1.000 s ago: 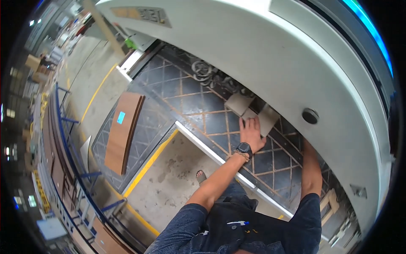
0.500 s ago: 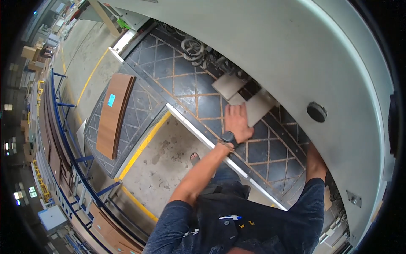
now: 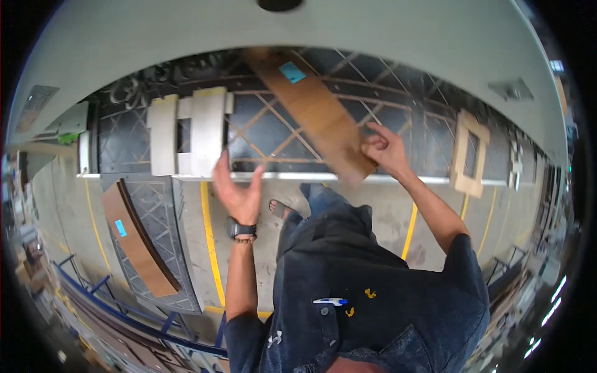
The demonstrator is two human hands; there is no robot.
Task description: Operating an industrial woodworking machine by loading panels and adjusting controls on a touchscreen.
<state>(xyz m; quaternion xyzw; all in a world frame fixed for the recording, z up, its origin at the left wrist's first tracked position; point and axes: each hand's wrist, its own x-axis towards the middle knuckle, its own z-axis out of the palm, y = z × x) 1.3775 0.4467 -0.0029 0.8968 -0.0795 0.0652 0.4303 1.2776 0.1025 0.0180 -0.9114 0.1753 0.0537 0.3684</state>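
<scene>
A long brown wood-grain board [image 3: 317, 121] with a blue label lies slantwise over the dark gridded machine bed, its near end blurred. My right hand [image 3: 385, 151] is closed at the board's near right edge, the fingers bent against it. My left hand [image 3: 239, 194] is open at the bed's front edge, thumb and fingers spread, with nothing in it. Just beyond the left hand, two pale boards [image 3: 208, 133] stand side by side on the bed, with a dark gap and short cross pieces between them.
A pale rectangular frame [image 3: 471, 154] sits on the bed at the right. Low at the left, a stack of brown boards [image 3: 140, 242] rests on a gridded platform [image 3: 168, 217]. A grey machine cover [image 3: 373, 34] overhangs the far side. A blue rail rack [image 3: 168, 336] stands at the lower left.
My view has turned rightward. My left hand has left the pale boards and drawn back to the bed's edge. My right hand, partly hidden before, now shows with the brown board.
</scene>
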